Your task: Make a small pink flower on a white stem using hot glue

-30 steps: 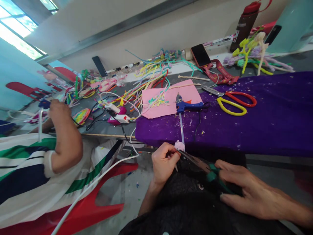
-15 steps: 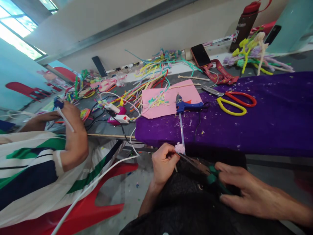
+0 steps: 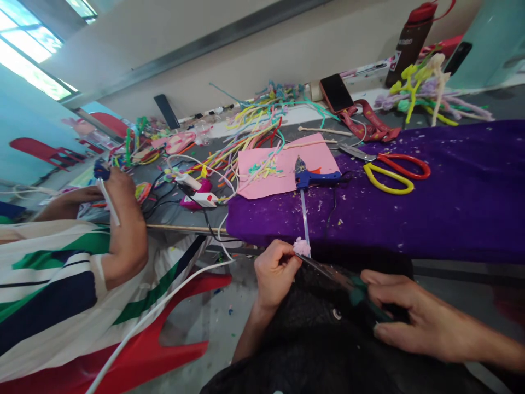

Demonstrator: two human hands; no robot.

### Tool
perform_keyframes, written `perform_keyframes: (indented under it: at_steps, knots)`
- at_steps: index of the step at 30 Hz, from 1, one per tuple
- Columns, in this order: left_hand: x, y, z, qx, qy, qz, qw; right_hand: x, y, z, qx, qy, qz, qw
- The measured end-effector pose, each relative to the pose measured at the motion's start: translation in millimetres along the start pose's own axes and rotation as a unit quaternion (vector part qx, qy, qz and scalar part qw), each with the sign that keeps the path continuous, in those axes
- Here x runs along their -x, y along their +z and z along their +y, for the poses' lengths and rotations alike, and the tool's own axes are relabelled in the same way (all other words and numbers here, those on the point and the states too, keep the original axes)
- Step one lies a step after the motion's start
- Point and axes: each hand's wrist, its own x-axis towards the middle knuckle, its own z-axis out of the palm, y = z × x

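Observation:
Between thumb and fingertips, my left hand [image 3: 274,276] pinches a small pale pink fluffy flower [image 3: 302,246], apparently of pipe cleaner. My right hand [image 3: 410,312] is wrapped round the dark green handles of a pair of scissors [image 3: 330,273]. The blade tips lie against the underside of the flower, close to my left fingertips; whether they are parted I cannot tell. Just beyond the flower, a clear glue stick [image 3: 304,216] sticks out of a blue glue gun [image 3: 314,178], which rests on a pink sheet [image 3: 260,186].
Red-and-yellow scissors [image 3: 388,169] lie on the purple cloth [image 3: 451,197]. Behind are loose pipe cleaners [image 3: 250,128], a phone [image 3: 337,93] and a dark bottle [image 3: 410,44]. A power strip [image 3: 200,197] with cables sits left. Further left, a co-worker's arm [image 3: 127,224] reaches over the table.
My right hand and the scissors' green handles have shifted slightly, the handles now blurred. My left hand and the flower stay almost in place. The co-worker's hand has moved a little.

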Motion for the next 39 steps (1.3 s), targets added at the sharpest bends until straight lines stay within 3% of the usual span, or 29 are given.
perform_keyframes:
  at_steps: [6,17,26,39]
  knots:
    - [-3,-2.2,-7,0.035,-0.047,0.020,0.998,14,1,-2,0.083,0.011,0.040,0.996]
    - [1,-12.2,-9,0.222,-0.182,-0.023,0.958,5,1,-7,0.048,-0.012,0.036,0.998]
    - [1,-11.2,-9,0.259,-0.197,-0.031,0.945,4,-1,-10,0.110,-0.014,0.037,0.993]
    - [3,-11.8,-13,0.328,-0.223,-0.079,0.915,-1,0,-4,-0.003,-0.029,0.002,1.000]
